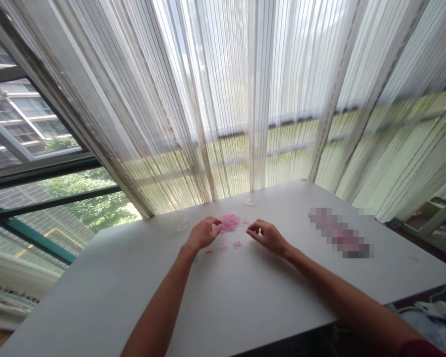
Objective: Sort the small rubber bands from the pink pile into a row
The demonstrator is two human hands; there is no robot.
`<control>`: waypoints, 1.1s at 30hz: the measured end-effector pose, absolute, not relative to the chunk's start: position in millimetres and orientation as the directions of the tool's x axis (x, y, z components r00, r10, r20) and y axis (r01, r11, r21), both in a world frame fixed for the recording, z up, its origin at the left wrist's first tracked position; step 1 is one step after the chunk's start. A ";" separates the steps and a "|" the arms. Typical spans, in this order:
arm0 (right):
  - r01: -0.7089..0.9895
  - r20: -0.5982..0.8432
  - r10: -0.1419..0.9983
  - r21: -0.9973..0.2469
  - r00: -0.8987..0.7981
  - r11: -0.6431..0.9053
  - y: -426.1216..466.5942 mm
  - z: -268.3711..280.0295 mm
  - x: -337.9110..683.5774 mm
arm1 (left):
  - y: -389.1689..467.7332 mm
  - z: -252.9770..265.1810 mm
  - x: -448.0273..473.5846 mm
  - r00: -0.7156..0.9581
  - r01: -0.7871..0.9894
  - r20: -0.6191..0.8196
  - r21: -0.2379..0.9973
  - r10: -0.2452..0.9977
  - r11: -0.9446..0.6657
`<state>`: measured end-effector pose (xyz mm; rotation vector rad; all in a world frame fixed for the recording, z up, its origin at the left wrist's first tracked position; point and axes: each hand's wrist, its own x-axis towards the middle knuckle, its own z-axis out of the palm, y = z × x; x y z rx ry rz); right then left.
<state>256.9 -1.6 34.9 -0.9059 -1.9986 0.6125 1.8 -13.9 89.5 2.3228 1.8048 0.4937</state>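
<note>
My left hand (204, 233) touching pink pile (229, 222) just right of fingertips; right hand (268, 235) near, fingers pinched, grip contents unclear.

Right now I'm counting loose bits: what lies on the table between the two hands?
In the head view, pink pieces lie between left hand and right hand, with strays nearer.

Pink pieces (229, 222) lay scattered on a plain white counter (223, 297). Behind it hung sheer white curtains (245, 99) with fine vertical stripes.
</note>
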 end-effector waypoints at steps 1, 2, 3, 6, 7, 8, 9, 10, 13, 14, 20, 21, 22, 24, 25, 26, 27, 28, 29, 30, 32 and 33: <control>0.392 0.468 0.800 -0.702 -0.375 0.594 6.8 35.3 260.1 | -8.7 88.8 4.9 0.215 0.925 0.122 0.294 0.969 -0.242; 0.410 0.440 0.812 -0.707 -0.383 0.576 14.7 35.2 262.3 | -4.2 88.3 7.4 0.213 0.935 0.093 0.268 0.973 -0.230; 0.431 0.419 0.818 -0.701 -0.395 0.568 21.9 34.8 263.5 | -0.5 87.9 9.2 0.210 0.942 0.076 0.251 0.975 -0.222; 0.499 0.402 0.826 -0.661 -0.396 0.561 37.4 31.6 262.7 | 7.4 88.2 11.7 0.206 0.952 0.057 0.220 0.977 -0.214; 0.514 0.402 0.834 -0.657 -0.379 0.551 40.5 30.0 261.6 | 9.2 88.6 12.0 0.205 0.954 0.053 0.212 0.977 -0.212; 0.523 0.404 0.841 -0.660 -0.359 0.540 42.6 28.2 260.6 | 10.7 89.0 12.4 0.204 0.956 0.048 0.204 0.978 -0.210; 0.526 0.407 0.848 -0.666 -0.339 0.530 43.8 26.2 259.6 | 12.1 89.2 12.8 0.203 0.958 0.045 0.198 0.978 -0.208; 0.523 0.413 0.852 -0.673 -0.320 0.523 44.3 24.1 258.9 | 13.3 89.2 13.5 0.202 0.959 0.043 0.192 0.978 -0.207; 0.497 0.440 0.848 -0.687 -0.297 0.530 43.2 18.3 258.6 | 16.6 87.8 15.9 0.201 0.961 0.047 0.182 0.978 -0.206; 0.488 0.446 0.844 -0.688 -0.298 0.536 42.5 16.8 259.0 | 17.6 87.0 16.7 0.200 0.962 0.051 0.181 0.978 -0.206; 0.475 0.439 0.851 -0.706 -0.287 0.525 40.3 14.8 260.2 | 21.7 85.3 16.1 0.178 0.960 0.081 0.203 0.981 -0.191; 0.476 0.439 0.852 -0.707 -0.285 0.523 40.4 15.0 260.3 | 21.9 85.6 15.2 0.175 0.959 0.088 0.212 0.981 -0.190; 0.476 0.440 0.853 -0.707 -0.282 0.523 40.6 15.1 260.3 | 21.9 86.0 14.2 0.171 0.957 0.095 0.222 0.981 -0.188; 0.474 0.445 0.851 -0.707 -0.278 0.525 41.1 15.0 260.5 | 21.3 86.4 12.2 0.157 0.953 0.110 0.245 0.981 -0.180; 0.473 0.449 0.850 -0.706 -0.276 0.527 41.4 14.8 260.5 | 20.8 86.5 11.3 0.150 0.950 0.116 0.257 0.982 -0.175; 0.471 0.454 0.848 -0.705 -0.274 0.530 41.6 14.6 260.6 | 20.2 86.4 10.4 0.143 0.948 0.122 0.269 0.982 -0.171; 0.471 0.458 0.846 -0.704 -0.273 0.532 41.8 14.5 260.6 | 19.7 86.3 9.6 0.137 0.945 0.127 0.280 0.982 -0.168; 0.471 0.461 0.845 -0.702 -0.271 0.534 41.9 14.4 260.6 | 19.3 86.2 9.0 0.132 0.942 0.132 0.292 0.982 -0.166; 0.470 0.463 0.844 -0.701 -0.271 0.536 42.0 14.4 260.6 | 19.0 86.3 8.4 0.130 0.938 0.136 0.303 0.982 -0.166; 0.470 0.463 0.844 -0.701 -0.271 0.536 41.9 14.5 260.5 | 19.0 86.4 8.0 0.129 0.935 0.138 0.314 0.982 -0.167; 0.468 0.459 0.845 -0.704 -0.275 0.534 41.7 14.8 260.5 | 19.6 87.0 7.2 0.125 0.927 0.143 0.335 0.982 -0.167; 0.467 0.454 0.847 -0.707 -0.278 0.532 41.5 15.0 260.4 | 20.2 87.3 6.9 0.124 0.924 0.144 0.344 0.982 -0.167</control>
